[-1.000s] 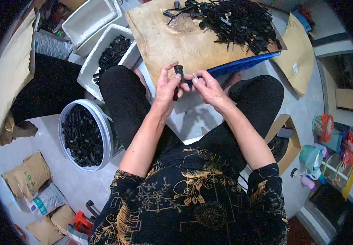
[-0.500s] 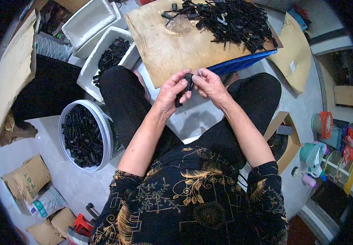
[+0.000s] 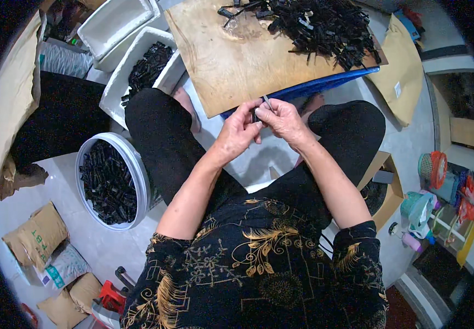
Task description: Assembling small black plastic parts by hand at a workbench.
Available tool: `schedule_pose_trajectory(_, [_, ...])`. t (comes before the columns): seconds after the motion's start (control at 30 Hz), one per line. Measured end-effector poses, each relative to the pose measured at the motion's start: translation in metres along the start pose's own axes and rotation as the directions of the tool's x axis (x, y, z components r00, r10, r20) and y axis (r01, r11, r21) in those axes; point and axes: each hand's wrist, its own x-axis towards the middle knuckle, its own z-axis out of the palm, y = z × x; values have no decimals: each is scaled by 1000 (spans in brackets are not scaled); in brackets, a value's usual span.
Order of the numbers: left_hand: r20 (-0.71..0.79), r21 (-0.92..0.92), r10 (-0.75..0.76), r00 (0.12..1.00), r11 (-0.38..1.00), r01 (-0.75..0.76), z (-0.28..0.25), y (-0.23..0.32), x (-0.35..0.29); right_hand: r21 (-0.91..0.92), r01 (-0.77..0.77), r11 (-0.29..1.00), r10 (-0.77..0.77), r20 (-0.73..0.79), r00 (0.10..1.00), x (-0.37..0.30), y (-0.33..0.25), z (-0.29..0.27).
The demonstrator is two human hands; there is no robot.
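1. Desk (image 3: 209, 66) of pale wood stands in front of the person; a heap (image 3: 330, 35) of black parts lies on its far right side.
2. White bucket (image 3: 140, 181), at the person's left, is filled with similar black parts.
3. Left forearm (image 3: 190, 192) and right forearm (image 3: 338, 186) come up from below and lean toward each other, so the hands meet just before the near edge of the desk.
4. Left hand (image 3: 238, 133) has its back turned up, and its fingers are closed around the black piece. Right hand (image 3: 285, 122) is touching it or very near; its thumb and fingers are pinched together on a thin strip.
5. Black piece (image 3: 255, 117) is between the two hands, mostly covered, so I cannot tell its full shape. I suppose it is light, stiff plastic, a little slippery; better to hold it by the long sides, because small ends could break.
6. Thin grey strip (image 3: 268, 102) sticks out above the right fingers. It seems stiff, perhaps metal, and I would pinch it near the working end.
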Motion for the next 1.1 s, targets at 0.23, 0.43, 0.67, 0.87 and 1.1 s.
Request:
schedule_pose_trajectory(0.23, [-37,-50,-96,995,994,94,-8,-1,5,28,-43,999,44,-25,999,-1,-10,6])
schedule_pose_trajectory(0.43, [-89,-54,-57,994,997,52,-6,-6,12,-158,79,984,-68,76,995,2,-3,4])
schedule_pose_trajectory(0.67, [-138,-50,-95,986,995,89,-5,-10,19,-183,83,980,-69,85,994,8,9,4])
schedule_pose_trajectory(0.87, [-207,140,8,978,990,21,-5,-24,21,-146,91,985,-81,71,994,10,10,7])
schedule_pose_trajectory(1.1, [-285,393,128,950,919,-6,-4,-22,25,-238,94,967,-99,-8,995,22,22,9])
